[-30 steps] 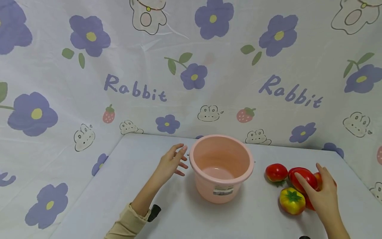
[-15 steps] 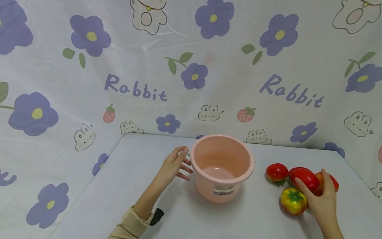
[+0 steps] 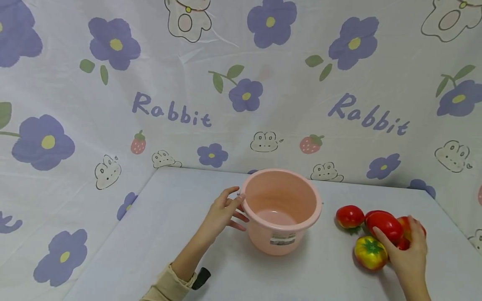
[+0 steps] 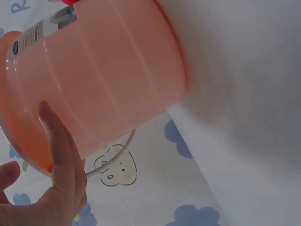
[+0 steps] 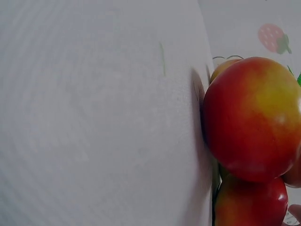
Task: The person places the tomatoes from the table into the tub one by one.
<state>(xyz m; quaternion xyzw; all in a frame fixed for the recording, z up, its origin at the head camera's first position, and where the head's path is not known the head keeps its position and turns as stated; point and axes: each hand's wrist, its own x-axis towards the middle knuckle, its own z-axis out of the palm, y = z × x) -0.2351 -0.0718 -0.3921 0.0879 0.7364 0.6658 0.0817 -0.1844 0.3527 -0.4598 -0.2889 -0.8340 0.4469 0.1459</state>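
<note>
A pink plastic bucket (image 3: 278,238) stands upright on the table. Beside its left rim is my left hand (image 3: 222,213), with thumb and fingers apart. The left wrist view shows those extended fingers (image 4: 61,155) lying along the bucket's outer wall (image 4: 108,70). On the right, my right hand (image 3: 408,251) reaches over a cluster of shiny tomato-like fruits. Its thumb lies by a red oval one (image 3: 384,225); its spread fingers are over an orange-red one (image 3: 406,228) behind. In the right wrist view a red-yellow fruit (image 5: 254,117) fills the right side and hides most of the hand.
A yellow tomato (image 3: 370,253) with a green star-shaped calyx lies at the front of the cluster. Another red tomato (image 3: 350,216) is at its left. A thin wire handle (image 4: 117,157) hangs from the bucket. A patterned cloth (image 3: 241,125) rises behind the white table (image 3: 180,188).
My left hand has moved right, up to the bucket's side. My right hand has lowered slightly over the fruits and its fingers have shifted right. The bucket has hardly moved.
</note>
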